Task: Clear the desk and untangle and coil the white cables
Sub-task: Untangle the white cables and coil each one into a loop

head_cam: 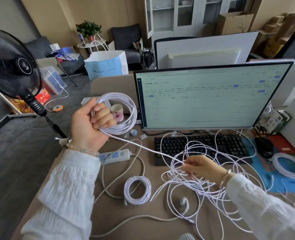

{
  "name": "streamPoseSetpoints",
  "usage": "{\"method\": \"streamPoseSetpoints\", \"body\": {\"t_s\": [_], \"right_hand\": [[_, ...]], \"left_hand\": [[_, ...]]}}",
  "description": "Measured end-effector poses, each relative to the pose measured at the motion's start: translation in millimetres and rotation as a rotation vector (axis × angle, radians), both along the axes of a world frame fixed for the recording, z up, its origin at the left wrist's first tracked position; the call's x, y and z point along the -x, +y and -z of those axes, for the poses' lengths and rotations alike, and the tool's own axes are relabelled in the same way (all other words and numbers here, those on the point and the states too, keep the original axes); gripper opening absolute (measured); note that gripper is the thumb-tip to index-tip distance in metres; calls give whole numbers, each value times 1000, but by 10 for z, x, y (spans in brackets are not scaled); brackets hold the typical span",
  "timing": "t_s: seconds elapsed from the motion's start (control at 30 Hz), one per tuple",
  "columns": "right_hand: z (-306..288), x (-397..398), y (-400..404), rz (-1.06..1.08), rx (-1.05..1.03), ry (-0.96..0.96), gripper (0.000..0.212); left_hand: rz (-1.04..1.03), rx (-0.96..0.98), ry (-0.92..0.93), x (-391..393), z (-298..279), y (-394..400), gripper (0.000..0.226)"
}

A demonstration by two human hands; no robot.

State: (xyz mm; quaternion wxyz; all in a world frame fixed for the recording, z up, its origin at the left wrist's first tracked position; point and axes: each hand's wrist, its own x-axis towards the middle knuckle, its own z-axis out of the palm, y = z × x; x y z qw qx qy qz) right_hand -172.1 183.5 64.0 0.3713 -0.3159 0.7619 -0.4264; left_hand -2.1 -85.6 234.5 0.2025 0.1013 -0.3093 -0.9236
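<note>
Right hand (pixel 203 168) pinched a strand above the tangled white cable (pixel 195 184); left hand (pixel 91 122) clenched the raised coil (pixel 124 111), fingers wrapped around it.

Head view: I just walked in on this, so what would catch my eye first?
The left hand, raised left of the monitor, grips a half-wound white coil. Its strand runs down to the right hand, which pinches it above a loose white tangle sprawled before the keyboard. Two finished coils lie on the desk.

White cables (pixel 191 179), black keyboard (pixel 200 146), blue mat (pixel 271 172), tan desk (pixel 108 212).
</note>
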Motion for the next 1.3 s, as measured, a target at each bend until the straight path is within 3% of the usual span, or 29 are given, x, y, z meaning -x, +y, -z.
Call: {"method": "streamPoseSetpoints", "body": {"t_s": [0.13, 0.23, 0.33, 0.47, 0.7, 0.87, 0.93, 1.17, 1.23, 1.3], "right_hand": [[22, 159, 91, 8, -23, 93, 13], [-149, 230, 53, 192, 38, 243, 12], [-471, 225, -41, 440, 205, 303, 13], [-1040, 15, -174, 542, 439, 250, 8], [-1489, -399, -367, 393, 559, 183, 6], [-1393, -697, -577, 350, 604, 108, 8], [-1334, -765, -643, 335, 608, 87, 9], [-1276, -751, -625, 169, 320, -13, 13], [-1298, -735, -609, 144, 259, -108, 12], [-1320, -715, -589, 89, 254, -320, 20]], "left_hand": [[-51, 38, -55, -51, 52, -68, 40], [-62, 103, -144, -47, 124, -53, 42], [-18, 133, -229, -16, 229, 40, 39], [66, 166, -289, 61, 315, 255, 36], [133, 293, -305, 221, 317, 629, 38], [-157, 555, -324, 345, 410, 892, 46], [-248, 562, -364, 357, 435, 963, 47], [-313, 534, -471, 388, 492, 1039, 39], [-290, 537, -472, 380, 528, 1076, 38], [-281, 506, -424, 391, 532, 1074, 41]]}}
